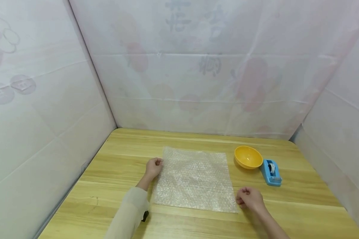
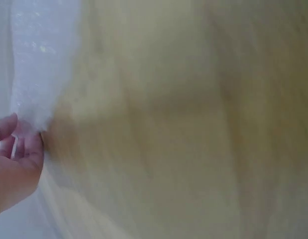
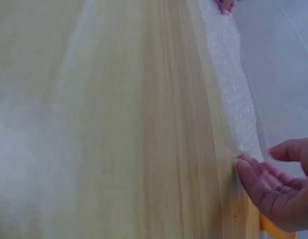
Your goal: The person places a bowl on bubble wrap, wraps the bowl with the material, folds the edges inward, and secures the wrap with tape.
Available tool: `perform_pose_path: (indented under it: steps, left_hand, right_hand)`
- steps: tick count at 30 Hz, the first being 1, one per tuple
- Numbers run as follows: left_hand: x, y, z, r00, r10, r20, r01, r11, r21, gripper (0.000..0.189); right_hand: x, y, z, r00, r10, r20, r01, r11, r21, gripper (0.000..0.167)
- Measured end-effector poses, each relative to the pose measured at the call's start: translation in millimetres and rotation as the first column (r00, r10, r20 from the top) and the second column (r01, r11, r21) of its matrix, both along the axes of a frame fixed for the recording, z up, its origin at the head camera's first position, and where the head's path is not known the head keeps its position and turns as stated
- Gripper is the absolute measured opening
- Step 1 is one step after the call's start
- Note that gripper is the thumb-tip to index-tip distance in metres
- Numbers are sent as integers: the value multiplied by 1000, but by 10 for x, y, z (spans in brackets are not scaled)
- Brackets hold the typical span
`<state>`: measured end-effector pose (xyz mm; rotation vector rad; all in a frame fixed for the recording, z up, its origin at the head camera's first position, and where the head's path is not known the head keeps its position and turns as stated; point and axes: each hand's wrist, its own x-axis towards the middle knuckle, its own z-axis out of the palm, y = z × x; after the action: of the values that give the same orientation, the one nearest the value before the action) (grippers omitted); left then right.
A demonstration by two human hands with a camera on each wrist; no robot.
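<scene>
A sheet of clear bubble wrap (image 1: 194,179) lies flat on the wooden table (image 1: 191,222). At its left edge is my left hand (image 1: 154,168), fingers bent. The left wrist view has the thumb and fingertips of this left hand (image 2: 18,157) meeting the end of the bubble wrap (image 2: 44,55), but whether they pinch it cannot be made out. My right hand (image 1: 250,198) is beside the sheet's near right corner. From the right wrist, a gap separates the thumb and fingers of that right hand (image 3: 280,184), its fingertips close to the corner of the bubble wrap (image 3: 233,94).
An orange bowl (image 1: 248,157) stands to the right of the sheet, towards the back. Right next to it is a blue tape dispenser (image 1: 271,172) with a roll of tape. Pale printed cloth walls (image 1: 197,86) enclose the table at the back and sides.
</scene>
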<state>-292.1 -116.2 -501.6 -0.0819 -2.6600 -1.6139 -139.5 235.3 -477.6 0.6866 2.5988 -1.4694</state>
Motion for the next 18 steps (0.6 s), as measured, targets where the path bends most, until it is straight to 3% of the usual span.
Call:
perform_pose_path:
  steps: [3, 5, 7, 9, 11, 14, 18]
  left_hand:
    - [3, -47, -34, 999, -34, 8, 34, 999, 3, 21]
    - [-2, -75, -57, 998, -58, 8, 58, 998, -2, 23]
    - [-5, -93, -71, 997, -80, 10, 80, 997, -6, 25]
    - [-7, -103, -78, 995, -103, 6, 103, 995, -9, 27]
    - [-5, -108, -80, 992, -122, 12, 122, 992, -16, 28]
    - [6, -110, -78, 989, -147, 27, 147, 989, -26, 30]
    - [22, -119, -61, 986, -161, 44, 162, 987, -16, 32]
  right_hand:
    - [-92, 31, 10, 995, -19, -101, 29, 995, 94, 32]
    - [-157, 42, 8, 988, -69, -141, 84, 991, 101, 42]
    - [-227, 54, 7, 977, -147, -153, 153, 988, 27, 52]
    - [-300, 76, 9, 959, -242, -148, 225, 967, -120, 62]
    - [-366, 112, 19, 939, -320, -127, 277, 921, -274, 72]
    - [-459, 186, 40, 906, -415, -85, 333, 823, -461, 80]
    - [-572, 294, 81, 878, -476, -55, 363, 735, -572, 81]
